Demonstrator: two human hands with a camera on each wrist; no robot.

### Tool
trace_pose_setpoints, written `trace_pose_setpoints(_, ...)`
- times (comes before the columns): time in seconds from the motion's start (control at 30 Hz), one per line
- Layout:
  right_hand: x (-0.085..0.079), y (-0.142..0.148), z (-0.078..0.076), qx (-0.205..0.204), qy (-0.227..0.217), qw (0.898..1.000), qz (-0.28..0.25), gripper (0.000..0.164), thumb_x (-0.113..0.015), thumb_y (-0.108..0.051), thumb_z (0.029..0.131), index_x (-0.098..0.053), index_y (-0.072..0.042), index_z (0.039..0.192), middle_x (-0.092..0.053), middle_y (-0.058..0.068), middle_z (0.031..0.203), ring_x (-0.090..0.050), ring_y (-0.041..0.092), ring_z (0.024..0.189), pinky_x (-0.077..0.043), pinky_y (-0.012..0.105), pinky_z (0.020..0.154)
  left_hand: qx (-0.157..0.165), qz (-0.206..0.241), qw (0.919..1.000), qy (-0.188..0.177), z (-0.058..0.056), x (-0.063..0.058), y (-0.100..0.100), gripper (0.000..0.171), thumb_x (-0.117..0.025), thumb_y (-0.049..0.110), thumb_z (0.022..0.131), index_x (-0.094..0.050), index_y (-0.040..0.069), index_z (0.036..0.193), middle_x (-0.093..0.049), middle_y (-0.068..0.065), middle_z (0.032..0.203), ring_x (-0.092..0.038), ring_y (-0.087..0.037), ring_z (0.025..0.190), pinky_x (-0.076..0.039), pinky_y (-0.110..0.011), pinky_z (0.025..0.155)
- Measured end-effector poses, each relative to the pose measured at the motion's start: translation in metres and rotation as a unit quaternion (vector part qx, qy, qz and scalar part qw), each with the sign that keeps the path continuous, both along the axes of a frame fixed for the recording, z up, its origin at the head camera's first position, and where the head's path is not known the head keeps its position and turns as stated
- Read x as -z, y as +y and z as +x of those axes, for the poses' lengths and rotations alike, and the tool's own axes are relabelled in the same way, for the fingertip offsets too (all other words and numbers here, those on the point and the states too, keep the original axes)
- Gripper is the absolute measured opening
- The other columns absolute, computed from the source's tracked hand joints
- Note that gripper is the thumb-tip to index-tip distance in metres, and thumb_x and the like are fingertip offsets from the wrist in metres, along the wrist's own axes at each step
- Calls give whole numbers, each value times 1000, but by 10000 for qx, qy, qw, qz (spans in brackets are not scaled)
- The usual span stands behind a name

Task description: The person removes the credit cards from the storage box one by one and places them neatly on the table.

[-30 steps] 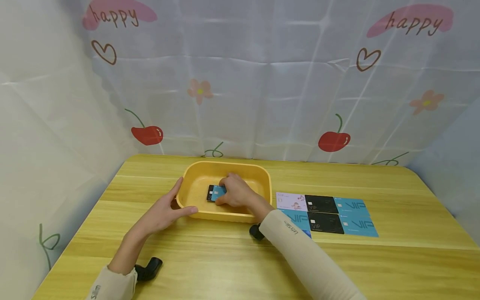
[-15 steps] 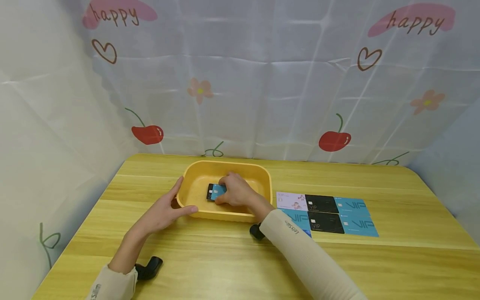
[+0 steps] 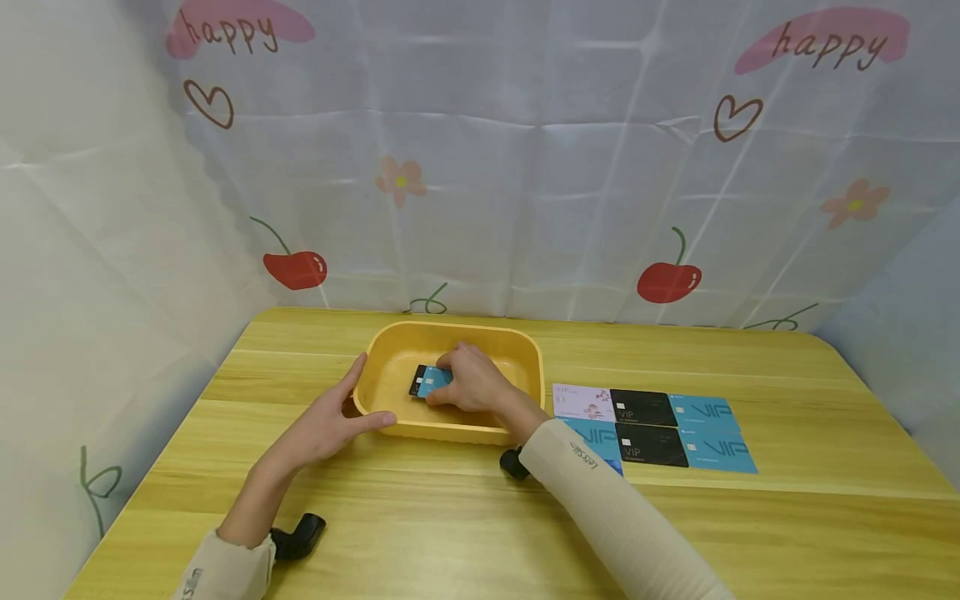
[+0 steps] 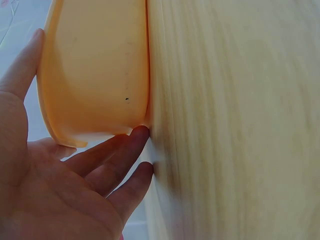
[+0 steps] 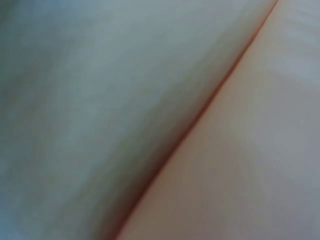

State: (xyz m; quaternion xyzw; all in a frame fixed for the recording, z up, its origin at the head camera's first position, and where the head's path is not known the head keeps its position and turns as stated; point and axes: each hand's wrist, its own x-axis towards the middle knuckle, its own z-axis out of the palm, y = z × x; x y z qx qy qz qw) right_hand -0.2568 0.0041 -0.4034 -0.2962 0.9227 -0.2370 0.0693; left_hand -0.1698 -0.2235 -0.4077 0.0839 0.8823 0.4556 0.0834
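A yellow rectangular box (image 3: 390,333) stands on the wooden table. Inside it, my right hand (image 3: 477,382) pinches a blue card (image 3: 432,382) between thumb and fingers, with a black card (image 3: 415,381) showing under its left edge. The hand covers the right part of these cards. My left hand (image 3: 330,425) lies at the box's left end, thumb on the front rim and fingers spread along the side. In the left wrist view, its fairly straight fingertips (image 4: 140,134) touch around the box's end near the table. Only blurred pale surfaces fill the right wrist view.
Right of the box, several cards lie in two rows: a pink card (image 3: 580,402), black cards (image 3: 643,408) and blue cards (image 3: 701,410). My right forearm partly covers the lower row. Black wrist pieces (image 3: 300,536) show under both wrists. A printed curtain (image 3: 525,208) hangs behind the table.
The pinched blue card and the black card under it have shifted slightly left and away from me, tilting a little. My left hand stays at the box's end.
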Motion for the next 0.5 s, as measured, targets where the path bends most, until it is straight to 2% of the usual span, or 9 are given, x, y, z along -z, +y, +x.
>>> trace_pose_setpoints(0.5, 0, 0, 0, -173, 132, 9997, 99, 59, -76, -40, 72, -63, -3, 117, -61, 4, 100, -48, 13, 82, -40, 23, 71, 12, 18, 10000, 4, 0, 0, 0, 102, -66, 51, 78, 1, 17, 148, -14, -11, 150, -24, -28, 132, -23, -49, 103)
